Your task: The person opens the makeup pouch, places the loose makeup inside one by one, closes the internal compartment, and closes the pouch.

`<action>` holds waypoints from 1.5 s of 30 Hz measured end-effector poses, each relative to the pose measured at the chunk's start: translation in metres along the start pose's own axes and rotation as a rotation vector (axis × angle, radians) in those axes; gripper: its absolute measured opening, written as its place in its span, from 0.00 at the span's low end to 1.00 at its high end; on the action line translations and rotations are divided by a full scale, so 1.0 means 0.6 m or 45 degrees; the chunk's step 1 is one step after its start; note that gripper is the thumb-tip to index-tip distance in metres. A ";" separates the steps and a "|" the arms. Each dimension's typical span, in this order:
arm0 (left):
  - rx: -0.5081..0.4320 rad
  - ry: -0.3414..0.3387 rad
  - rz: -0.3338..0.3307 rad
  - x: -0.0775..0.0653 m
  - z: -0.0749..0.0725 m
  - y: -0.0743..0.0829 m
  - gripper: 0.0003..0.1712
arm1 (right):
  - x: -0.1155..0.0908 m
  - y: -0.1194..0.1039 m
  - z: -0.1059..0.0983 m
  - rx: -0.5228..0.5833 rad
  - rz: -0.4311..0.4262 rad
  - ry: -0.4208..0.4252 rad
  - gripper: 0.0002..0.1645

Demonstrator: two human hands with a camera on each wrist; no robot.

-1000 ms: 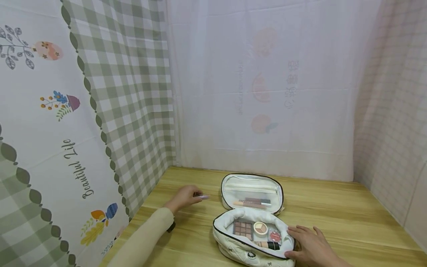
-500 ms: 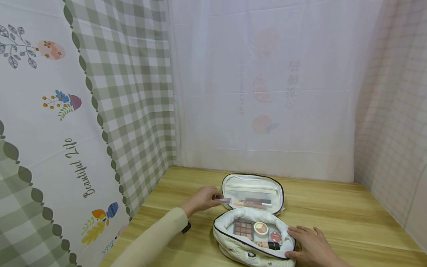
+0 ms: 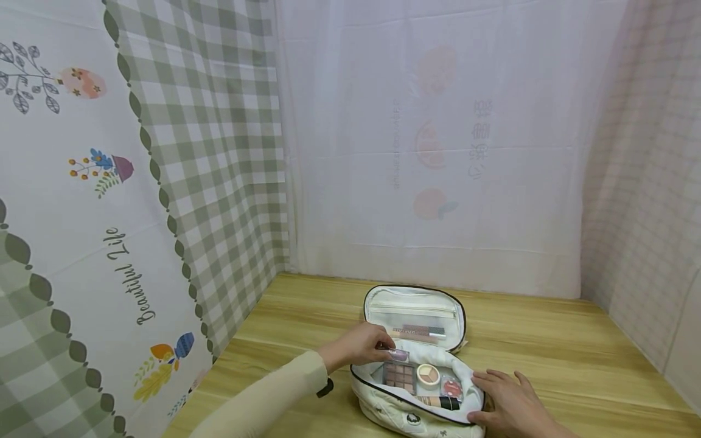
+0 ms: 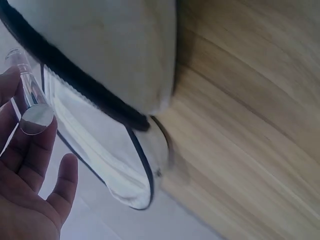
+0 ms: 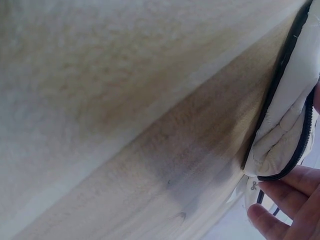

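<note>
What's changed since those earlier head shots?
The left hand has moved right and slightly nearer the person, carrying the small tube from above the table to over the open bag. Nothing was let go. The right hand stays on the bag's edge; the palette and round pot haven't moved.

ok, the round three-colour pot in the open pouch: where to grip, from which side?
By its rim, from above through the mouth of the pouch: the pot lies face up. I'd pinch its near and far edges. The far one looks freest; the palette crowds its left and the black-capped tube lies close on the near side.
</note>
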State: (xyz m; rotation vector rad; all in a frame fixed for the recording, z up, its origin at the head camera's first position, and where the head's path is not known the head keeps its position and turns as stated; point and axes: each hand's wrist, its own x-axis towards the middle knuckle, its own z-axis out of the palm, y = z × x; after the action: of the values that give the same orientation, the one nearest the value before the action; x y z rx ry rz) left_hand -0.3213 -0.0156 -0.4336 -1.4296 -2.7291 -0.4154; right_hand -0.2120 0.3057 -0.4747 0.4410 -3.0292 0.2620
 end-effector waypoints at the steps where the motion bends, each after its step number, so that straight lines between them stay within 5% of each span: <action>1: 0.010 -0.010 0.013 0.002 0.002 0.005 0.10 | 0.000 0.000 0.000 0.002 0.002 -0.004 0.50; 10: 0.167 -0.097 0.025 0.001 0.018 0.024 0.10 | 0.002 -0.001 -0.001 0.012 0.009 -0.027 0.50; 21: 0.207 -0.212 0.153 -0.011 0.031 0.026 0.02 | 0.002 -0.001 0.000 0.002 0.007 -0.013 0.50; 28: 0.099 -0.320 0.119 -0.014 0.033 0.014 0.03 | 0.000 -0.001 -0.001 -0.007 0.000 -0.001 0.50; 37: 0.434 -0.312 0.015 -0.018 0.028 0.020 0.02 | 0.001 -0.001 -0.001 -0.008 0.008 -0.006 0.49; 45: 0.433 -0.386 0.011 -0.018 0.021 0.025 0.03 | 0.000 0.000 -0.001 -0.011 -0.005 0.010 0.50</action>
State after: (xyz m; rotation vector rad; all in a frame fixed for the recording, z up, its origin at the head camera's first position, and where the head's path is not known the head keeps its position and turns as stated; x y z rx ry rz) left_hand -0.3016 -0.0129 -0.4441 -1.5099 -2.8267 0.2801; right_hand -0.2119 0.3055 -0.4742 0.4444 -3.0204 0.2494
